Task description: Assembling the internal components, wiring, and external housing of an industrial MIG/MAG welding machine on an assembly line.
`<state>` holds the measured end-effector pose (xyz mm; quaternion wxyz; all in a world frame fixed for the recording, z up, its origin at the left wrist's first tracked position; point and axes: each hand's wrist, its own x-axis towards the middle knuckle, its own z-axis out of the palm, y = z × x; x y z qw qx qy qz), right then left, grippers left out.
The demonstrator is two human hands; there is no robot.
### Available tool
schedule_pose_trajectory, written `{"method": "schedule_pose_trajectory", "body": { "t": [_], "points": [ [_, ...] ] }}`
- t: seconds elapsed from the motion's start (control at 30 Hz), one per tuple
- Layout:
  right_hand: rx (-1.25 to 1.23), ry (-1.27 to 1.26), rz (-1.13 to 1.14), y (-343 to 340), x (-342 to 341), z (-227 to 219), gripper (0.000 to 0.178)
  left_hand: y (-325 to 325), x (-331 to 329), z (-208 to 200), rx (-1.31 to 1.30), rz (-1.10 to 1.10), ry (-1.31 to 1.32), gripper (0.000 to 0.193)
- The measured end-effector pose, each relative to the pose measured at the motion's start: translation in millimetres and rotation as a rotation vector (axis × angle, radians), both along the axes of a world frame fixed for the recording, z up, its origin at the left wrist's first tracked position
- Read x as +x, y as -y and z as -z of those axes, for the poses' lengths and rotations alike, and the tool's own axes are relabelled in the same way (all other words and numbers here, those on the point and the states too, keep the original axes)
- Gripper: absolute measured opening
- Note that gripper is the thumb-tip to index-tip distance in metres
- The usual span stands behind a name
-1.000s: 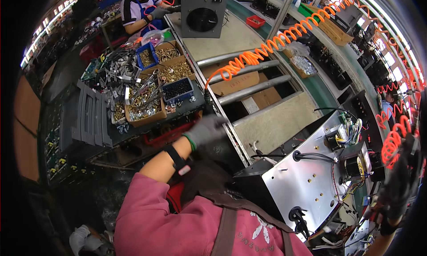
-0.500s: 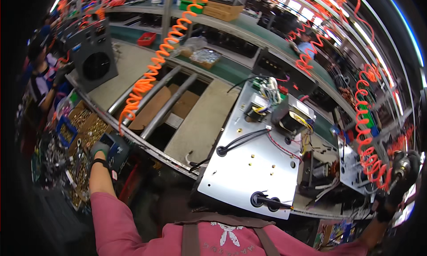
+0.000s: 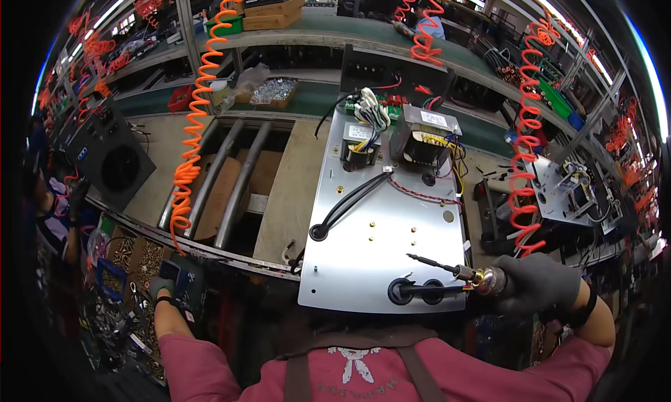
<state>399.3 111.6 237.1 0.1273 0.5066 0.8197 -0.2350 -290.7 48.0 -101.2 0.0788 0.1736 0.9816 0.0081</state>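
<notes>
Low right, the person's right hand in a dark grey glove (image 3: pixel 537 283) is closed around a power screwdriver with a brass-coloured collar and a long dark bit (image 3: pixel 482 280). Grip narrow and firm-looking, the tool lying nearly level, bit aimed leftward over the lower part of a broad silver sheet-metal panel (image 3: pixel 356 262). Whether the tip touches the metal cannot be told.

Panel sits in front of the wearer, tilted slightly in view. Near its lower edge, just below the bit, two round black grommets (image 3: pixel 400 291) with a dark cable running between them. Small brass-coloured studs (image 3: pixel 414 229) stand farther up, beyond the tip. At the far end, a large boxy transformer with yellow leads (image 3: pixel 426 149) beside a smaller pale-labelled transformer (image 3: pixel 359 148); a bundle of white wires (image 3: pixel 370 108) rises behind the latter.

Far lower left, the left hand in a grey glove with a green cuff (image 3: pixel 161 287) is down among the fastener containers, next to a dark blue plastic tray (image 3: pixel 170 268). Fingers too small and hidden to read; cannot tell whether anything is held.

Between the hands' zones, bare metal rollers (image 3: pixel 242 185) cross the bench gap; an orange coiled hose (image 3: pixel 203 88) hangs above them.
</notes>
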Motion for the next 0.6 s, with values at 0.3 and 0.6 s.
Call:
{"method": "schedule_pose_trajectory", "body": {
  "t": [0.3, 0.6],
  "points": [
    [0.062, -0.190, -0.095, -18, -8, 11, 0.050, 5, -10, 13, -0.131, 0.252, -0.139, 0.024],
    [0.020, -0.253, -0.156, -39, -10, 32, 0.052, 11, -17, 26, -0.059, 0.268, -0.109, 0.028]
  ]
}}
